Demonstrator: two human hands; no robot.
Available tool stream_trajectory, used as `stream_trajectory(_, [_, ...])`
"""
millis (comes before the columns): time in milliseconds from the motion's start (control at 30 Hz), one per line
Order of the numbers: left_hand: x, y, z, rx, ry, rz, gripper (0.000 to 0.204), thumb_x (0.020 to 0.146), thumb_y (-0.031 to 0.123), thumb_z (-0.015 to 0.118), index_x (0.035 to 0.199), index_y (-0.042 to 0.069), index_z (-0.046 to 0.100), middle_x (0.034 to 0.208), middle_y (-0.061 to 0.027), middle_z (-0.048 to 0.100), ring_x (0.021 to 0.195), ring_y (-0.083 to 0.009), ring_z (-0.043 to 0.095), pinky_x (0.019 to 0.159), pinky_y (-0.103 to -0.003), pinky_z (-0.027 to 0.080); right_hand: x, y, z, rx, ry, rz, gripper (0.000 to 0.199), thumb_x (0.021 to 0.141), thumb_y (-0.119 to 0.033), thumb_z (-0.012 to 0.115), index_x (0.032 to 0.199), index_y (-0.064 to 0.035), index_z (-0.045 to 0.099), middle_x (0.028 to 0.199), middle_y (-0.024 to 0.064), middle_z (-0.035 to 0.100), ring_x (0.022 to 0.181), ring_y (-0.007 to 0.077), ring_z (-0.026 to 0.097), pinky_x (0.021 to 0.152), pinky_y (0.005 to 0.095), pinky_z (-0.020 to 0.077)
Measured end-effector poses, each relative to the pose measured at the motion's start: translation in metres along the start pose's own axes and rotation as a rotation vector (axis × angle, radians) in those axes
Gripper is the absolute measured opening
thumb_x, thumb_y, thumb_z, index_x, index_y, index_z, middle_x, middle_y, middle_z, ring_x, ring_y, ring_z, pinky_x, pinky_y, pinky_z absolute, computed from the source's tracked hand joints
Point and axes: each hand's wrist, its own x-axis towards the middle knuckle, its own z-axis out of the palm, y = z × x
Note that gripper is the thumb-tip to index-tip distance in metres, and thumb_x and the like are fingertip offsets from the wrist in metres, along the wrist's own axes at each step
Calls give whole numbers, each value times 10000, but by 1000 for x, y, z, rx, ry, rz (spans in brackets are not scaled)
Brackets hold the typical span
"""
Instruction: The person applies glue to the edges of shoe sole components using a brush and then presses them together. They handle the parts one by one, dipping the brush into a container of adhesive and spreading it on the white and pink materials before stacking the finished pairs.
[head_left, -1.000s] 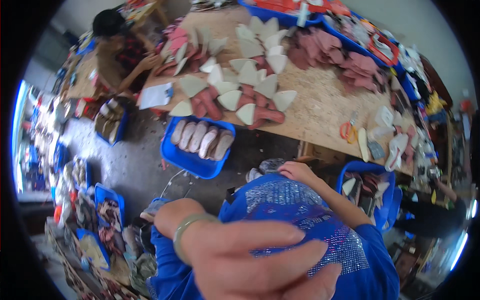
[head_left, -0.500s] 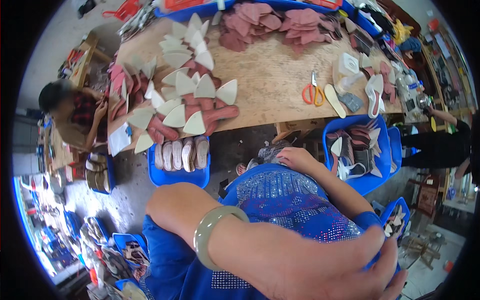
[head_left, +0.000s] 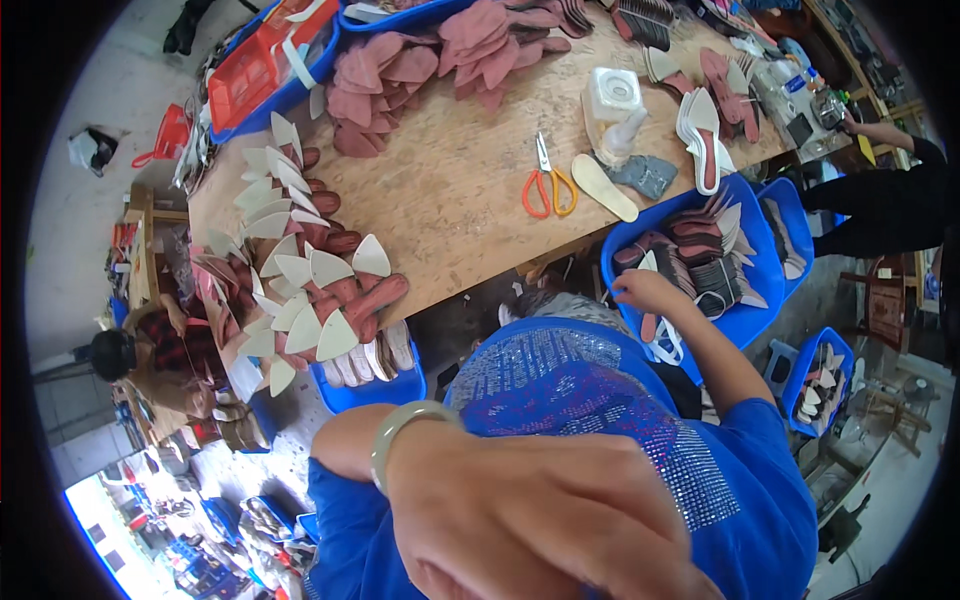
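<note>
My left hand [head_left: 530, 520], with a pale green bangle [head_left: 400, 430] on the wrist, is raised very close to the camera, back of the hand showing, fingers running out of the lower edge. My right hand [head_left: 645, 290] reaches out over my blue sequinned top [head_left: 580, 390] to the near rim of a blue bin [head_left: 745, 315] beside the table. Its fingertips touch the dark and pink shoe insole pieces [head_left: 700, 260] stacked inside. Whether they grip one is hidden.
A wooden table [head_left: 450, 210] carries orange-handled scissors [head_left: 548, 190], a white insole [head_left: 603, 187], a glue bottle [head_left: 620, 135] and heaps of pink and white sole pieces [head_left: 300, 290]. Another blue bin [head_left: 370, 385] sits under it. One person sits at the left [head_left: 120, 350], another at the right [head_left: 880, 200].
The view has swung, so the table now fills the upper middle. My right hand has moved from my lap out to the blue bin on the right. My left hand stays by the camera.
</note>
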Motion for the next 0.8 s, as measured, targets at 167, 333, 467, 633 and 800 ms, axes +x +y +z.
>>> stream_trajectory(167, [39, -69, -23, -336, -79, 194, 230, 951, 185, 484, 810, 46, 602, 1040, -228, 627, 782, -251, 609, 670, -312, 478, -16, 60, 18, 151, 9, 140, 288, 764, -243, 663, 989, -64, 659, 918, 138, 663, 883, 317, 623, 791, 393, 485])
stream_trajectory(333, [70, -93, -55, -396, -352, 49, 211, 930, 223, 509, 826, 69, 608, 1043, -199, 623, 818, -246, 600, 720, -346, 446, -41, 107, 57, 276, -24, 249, 300, 765, -256, 664, 960, -28, 665, 919, 163, 669, 860, 321, 639, 764, 401, 491])
stream_trajectory(467, [86, -97, -72, -404, -493, -39, 202, 914, 254, 528, 839, 87, 613, 1045, -176, 620, 848, -243, 593, 761, -373, 421, -80, 176, 112, 298, -37, 341, 285, 756, -256, 676, 885, -2, 678, 842, 157, 676, 809, 297, 656, 722, 386, 496])
stream_trajectory(633, [93, -81, -92, -318, -583, -118, 199, 893, 293, 553, 854, 110, 619, 1048, -146, 617, 885, -239, 584, 811, -406, 390, -102, 211, 126, 632, -24, 625, 316, 748, -219, 709, 951, 20, 673, 747, 118, 675, 606, 185, 644, 603, 332, 515])
stream_trajectory(800, [81, -42, -126, 102, -433, -460, 79, 868, 184, 561, 814, 139, 595, 932, -69, 584, 829, -220, 518, 747, -351, 407, -71, 204, 117, 637, -35, 586, 332, 776, -208, 699, 999, 31, 646, 770, 89, 667, 640, 163, 634, 567, 298, 491])
